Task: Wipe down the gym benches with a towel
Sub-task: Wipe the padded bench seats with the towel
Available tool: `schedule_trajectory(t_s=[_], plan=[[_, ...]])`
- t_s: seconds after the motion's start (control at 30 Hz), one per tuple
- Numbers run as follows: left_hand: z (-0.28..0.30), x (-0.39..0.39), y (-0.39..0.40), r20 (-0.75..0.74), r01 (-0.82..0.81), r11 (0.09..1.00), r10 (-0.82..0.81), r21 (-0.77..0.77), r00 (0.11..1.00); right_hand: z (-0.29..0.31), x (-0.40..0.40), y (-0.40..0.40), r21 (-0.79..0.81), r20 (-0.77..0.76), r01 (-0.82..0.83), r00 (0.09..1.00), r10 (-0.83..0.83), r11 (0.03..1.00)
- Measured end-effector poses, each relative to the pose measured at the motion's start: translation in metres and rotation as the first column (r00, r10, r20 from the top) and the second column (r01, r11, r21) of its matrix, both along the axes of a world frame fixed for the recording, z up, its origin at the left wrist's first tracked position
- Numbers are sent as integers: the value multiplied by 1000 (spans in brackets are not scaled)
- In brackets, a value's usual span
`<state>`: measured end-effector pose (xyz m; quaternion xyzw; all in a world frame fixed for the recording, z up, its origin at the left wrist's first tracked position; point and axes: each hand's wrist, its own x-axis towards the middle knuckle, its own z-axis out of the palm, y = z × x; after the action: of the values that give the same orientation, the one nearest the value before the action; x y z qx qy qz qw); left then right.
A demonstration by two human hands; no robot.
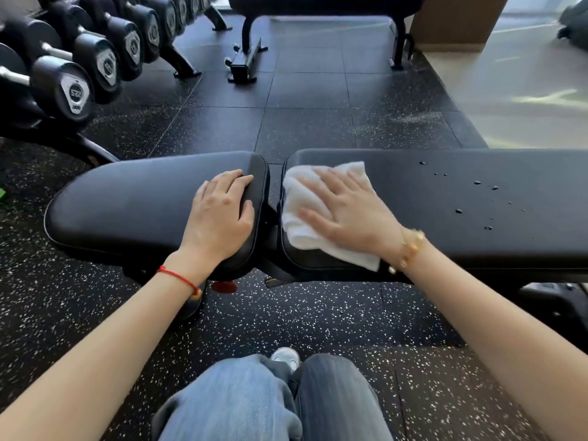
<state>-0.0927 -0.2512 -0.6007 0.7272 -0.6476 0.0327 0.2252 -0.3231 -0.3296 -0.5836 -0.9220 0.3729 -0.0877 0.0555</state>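
A black padded gym bench lies across the view in two parts: a short seat pad on the left and a long back pad on the right. A white towel lies at the left end of the back pad. My right hand presses flat on the towel with fingers spread. My left hand rests on the right end of the seat pad, fingers curled over its edge. Several water droplets sit on the back pad to the right of the towel.
A rack of black dumbbells runs along the left. A second black bench stands farther back on the speckled rubber floor. A light smooth floor begins at the right. My knees in blue jeans are at the bottom.
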Motion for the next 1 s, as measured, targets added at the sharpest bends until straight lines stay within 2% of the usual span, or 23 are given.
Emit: schedule_trajectory(t_s=[0.1,0.2,0.27,0.33,0.43,0.53,0.67,0.83,0.9,1.0], plan=[[1,-2,1,2,-4,1000,4,15,1000,0,-44,5,-5,24,26,999,-26,1000],[2,-4,2,-2,-13,1000,13,27,1000,5,-59,-38,-8,-12,230,973,-230,973],[2,-5,2,-6,-10,999,10,38,1000,6,-46,-53,8,-37,300,953,-300,954],[2,-5,3,-12,-10,999,11,47,1000,3,-24,-43,0,-48,233,971,-233,972],[0,-3,3,-14,-14,998,15,56,1000,0,-14,2,-27,3,29,1000,-28,999],[1,-4,3,-14,-15,998,16,64,1000,-13,-41,48,-209,0,-96,995,98,973],[2,-6,4,-29,-25,998,27,65,999,-28,-78,71,-413,32,-50,997,70,910],[2,-9,3,-21,-22,998,23,65,1000,-39,-8,76,-572,-87,-78,996,34,817],[2,-6,2,-21,-14,997,16,70,1000,-46,8,79,-610,-92,-81,995,31,788],[2,-2,3,-15,-13,997,14,72,1000,-47,-26,76,-601,-42,-57,998,39,797]])
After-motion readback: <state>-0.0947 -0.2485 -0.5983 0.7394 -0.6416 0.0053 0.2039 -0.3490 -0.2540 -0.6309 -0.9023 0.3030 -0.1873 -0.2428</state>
